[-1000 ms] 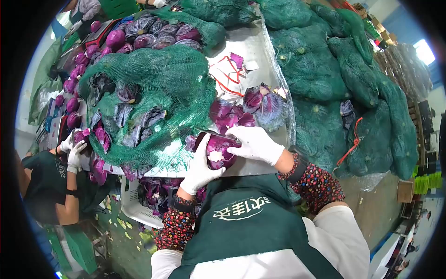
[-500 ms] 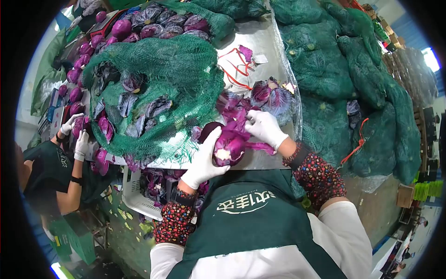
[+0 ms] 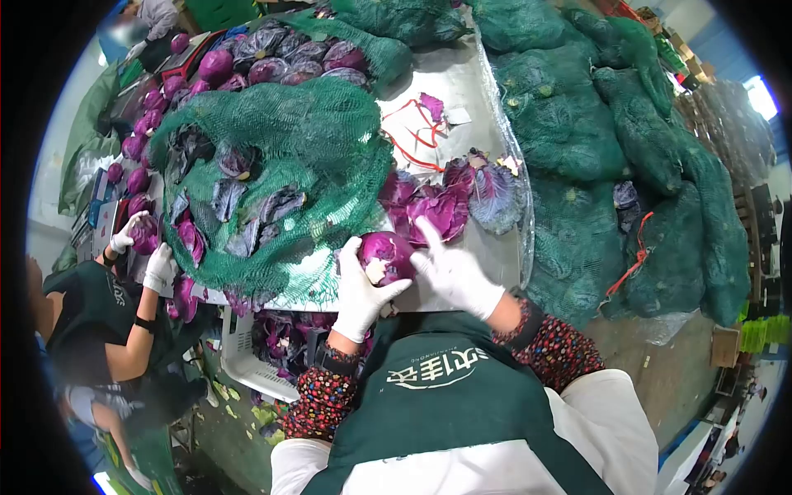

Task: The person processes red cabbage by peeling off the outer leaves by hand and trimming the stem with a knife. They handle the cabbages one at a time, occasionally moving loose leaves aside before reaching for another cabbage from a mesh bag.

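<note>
My white-gloved left hand (image 3: 361, 290) is wrapped around the left and near side of a red cabbage (image 3: 389, 254), whose pale cut stem faces me. At the cabbage's right side is my gloved right hand (image 3: 459, 279), fingers apart, with its thumb tip right at the cabbage and nothing in its grip. Just beyond it lie loose purple outer leaves (image 3: 441, 210) on the metal table (image 3: 495, 247). A larger veined leaf (image 3: 495, 198) rests to their right.
On the left of the table spreads an open green net bag (image 3: 272, 107) with cabbage leaves. Full net bags (image 3: 553, 107) are stacked at the right. Red ties (image 3: 412, 136) lie farther back. A white crate (image 3: 239, 351) stands below the edge. A co-worker (image 3: 91, 305) handles a cabbage at left.
My right hand has let go of the purple leaf it was peeling, which now lies with the others. It has come down beside the cabbage, fingers spread. My left hand still holds the cabbage.
</note>
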### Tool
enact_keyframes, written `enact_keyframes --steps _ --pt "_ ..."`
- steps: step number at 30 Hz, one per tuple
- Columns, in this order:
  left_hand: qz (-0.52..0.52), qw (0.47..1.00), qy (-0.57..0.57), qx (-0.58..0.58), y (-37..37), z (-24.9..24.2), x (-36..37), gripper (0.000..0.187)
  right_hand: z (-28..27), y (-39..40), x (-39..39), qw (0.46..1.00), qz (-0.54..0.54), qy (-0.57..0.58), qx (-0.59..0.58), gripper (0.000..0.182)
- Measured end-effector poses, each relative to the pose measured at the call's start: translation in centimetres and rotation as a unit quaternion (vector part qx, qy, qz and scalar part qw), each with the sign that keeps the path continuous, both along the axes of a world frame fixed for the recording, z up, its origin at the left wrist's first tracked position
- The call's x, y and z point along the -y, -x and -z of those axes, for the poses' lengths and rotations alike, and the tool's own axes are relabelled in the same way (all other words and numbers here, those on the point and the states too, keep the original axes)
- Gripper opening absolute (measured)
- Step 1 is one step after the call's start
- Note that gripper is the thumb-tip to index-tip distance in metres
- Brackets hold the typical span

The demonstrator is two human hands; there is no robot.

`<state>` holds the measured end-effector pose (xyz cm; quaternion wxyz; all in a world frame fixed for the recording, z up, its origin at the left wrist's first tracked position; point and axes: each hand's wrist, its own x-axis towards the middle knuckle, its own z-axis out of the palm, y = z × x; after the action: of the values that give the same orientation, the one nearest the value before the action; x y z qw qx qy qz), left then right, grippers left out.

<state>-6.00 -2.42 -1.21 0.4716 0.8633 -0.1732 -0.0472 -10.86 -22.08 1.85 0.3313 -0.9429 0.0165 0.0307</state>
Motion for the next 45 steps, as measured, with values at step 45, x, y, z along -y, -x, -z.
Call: enact_keyframes --steps 45 --pt "0.012 0.998 -0.062 0.029 1.4 -0.8 -3.4 0.103 5.6 -0.8 1.9 0.961 0.227 -0.146 -0.063 0.074"
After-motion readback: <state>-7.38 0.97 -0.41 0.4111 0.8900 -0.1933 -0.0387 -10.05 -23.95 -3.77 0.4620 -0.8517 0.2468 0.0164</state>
